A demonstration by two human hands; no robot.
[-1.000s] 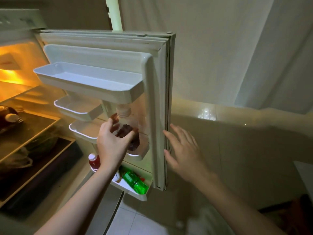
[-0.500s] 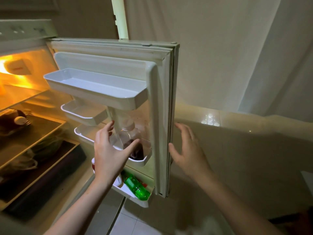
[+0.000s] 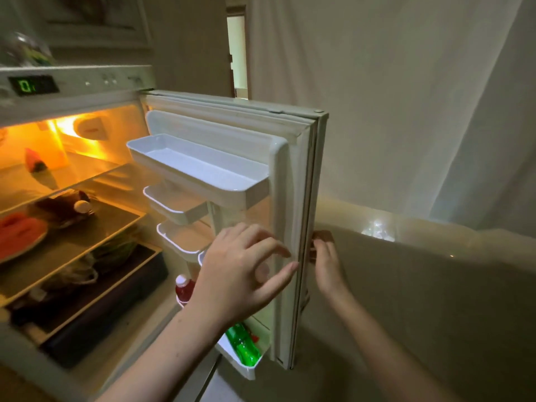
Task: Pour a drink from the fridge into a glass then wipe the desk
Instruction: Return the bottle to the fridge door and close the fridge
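- The fridge door (image 3: 293, 227) is seen swung open, with the lit fridge interior (image 3: 72, 198) to its left.
- The left hand (image 3: 243, 274) is held in front of the middle door racks, fingers spread and loosely bent; nothing is seen gripped in it, and its fingertips lie near the door's inner edge.
- The right hand (image 3: 326, 262) is placed at the outer edge of the door, fingers curled round that edge.
- The drink bottle is not clearly seen; the spot behind the left hand is hidden, so its place cannot be told.
- A red bottle (image 3: 184, 288) with a white cap is seen standing in a lower door rack, just left of the left wrist.
- A green bottle (image 3: 243, 346) is seen lying tilted in the bottom door rack (image 3: 246, 369).
- The top door rack (image 3: 203, 172) is seen white and holding nothing visible.
- A plate with red food (image 3: 20, 236) is seen on a glass shelf inside.
- A green digit is shown on the display (image 3: 33, 85) above the compartment.
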